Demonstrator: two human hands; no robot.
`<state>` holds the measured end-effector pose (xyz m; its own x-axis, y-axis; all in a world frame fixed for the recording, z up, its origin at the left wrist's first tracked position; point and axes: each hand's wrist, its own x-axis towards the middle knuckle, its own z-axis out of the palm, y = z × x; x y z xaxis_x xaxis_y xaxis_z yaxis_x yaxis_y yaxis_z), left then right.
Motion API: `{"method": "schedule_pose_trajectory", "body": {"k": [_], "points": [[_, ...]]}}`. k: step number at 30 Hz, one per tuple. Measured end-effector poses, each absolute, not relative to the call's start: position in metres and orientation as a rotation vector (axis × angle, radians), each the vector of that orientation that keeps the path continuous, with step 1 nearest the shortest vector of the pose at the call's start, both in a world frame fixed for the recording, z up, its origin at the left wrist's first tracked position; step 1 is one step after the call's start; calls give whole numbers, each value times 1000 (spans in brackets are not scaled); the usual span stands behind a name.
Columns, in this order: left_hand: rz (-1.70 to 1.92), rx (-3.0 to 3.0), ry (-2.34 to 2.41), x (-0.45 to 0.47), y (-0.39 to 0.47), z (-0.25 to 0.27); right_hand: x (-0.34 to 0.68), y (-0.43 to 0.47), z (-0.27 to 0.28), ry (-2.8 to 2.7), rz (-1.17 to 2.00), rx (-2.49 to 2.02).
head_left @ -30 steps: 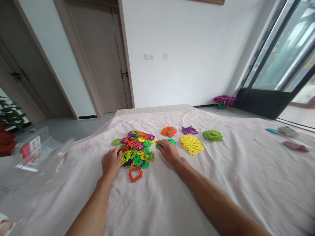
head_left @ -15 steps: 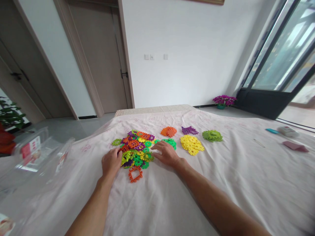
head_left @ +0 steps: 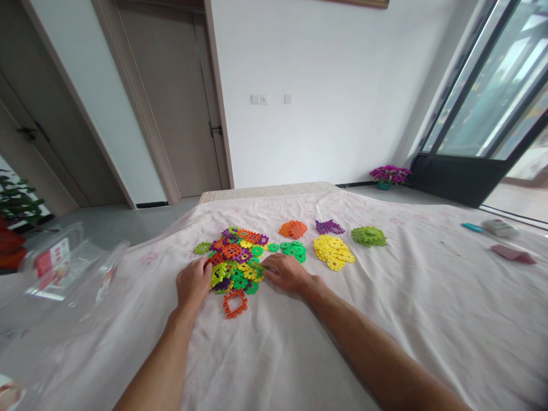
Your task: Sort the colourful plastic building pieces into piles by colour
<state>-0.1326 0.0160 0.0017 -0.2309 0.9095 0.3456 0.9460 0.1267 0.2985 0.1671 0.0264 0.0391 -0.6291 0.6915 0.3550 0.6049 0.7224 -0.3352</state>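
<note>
A mixed heap of plastic building pieces point(head_left: 233, 251), square frames and notched flower discs in several colours, lies on the cloth between my hands. My right hand point(head_left: 287, 273) is at the heap's right side, its thumb and fingers pinching a light green piece point(head_left: 259, 266) seen almost edge-on. Against the left edge rests my left hand point(head_left: 194, 281), its fingers curled inward and their tips partly hidden; whether it grips a piece is unclear. A single orange square frame point(head_left: 225, 309) lies flat in front of the heap.
Sorted piles lie to the right: orange point(head_left: 293, 229), purple point(head_left: 329, 227), green discs point(head_left: 295, 251), yellow discs point(head_left: 334, 252) and light green pieces point(head_left: 369, 236). Clear plastic packaging point(head_left: 64, 279) is at the left. A pink cloth point(head_left: 512, 254) and a blue item point(head_left: 473, 228) lie far right.
My right hand's fingers have lowered and closed on a light green piece at the heap's right side. The left hand stays in nearly the same place.
</note>
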Motion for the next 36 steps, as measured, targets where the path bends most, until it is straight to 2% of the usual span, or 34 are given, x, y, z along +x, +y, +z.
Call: {"method": "schedule_pose_trajectory", "body": {"k": [8, 24, 29, 36], "points": [[-713, -1890, -2284, -134, 17, 0, 171, 35, 30, -2318, 248, -1092], [-693, -1908, -2278, -135, 18, -1, 245, 85, 31, -1358, 241, -1331], [-685, -1908, -2275, -135, 17, 0, 297, 95, 29, -950, 295, -1320], [-706, -1915, -2266, -134, 16, 1, 361, 105, 17, -139, 512, -1072]]}}
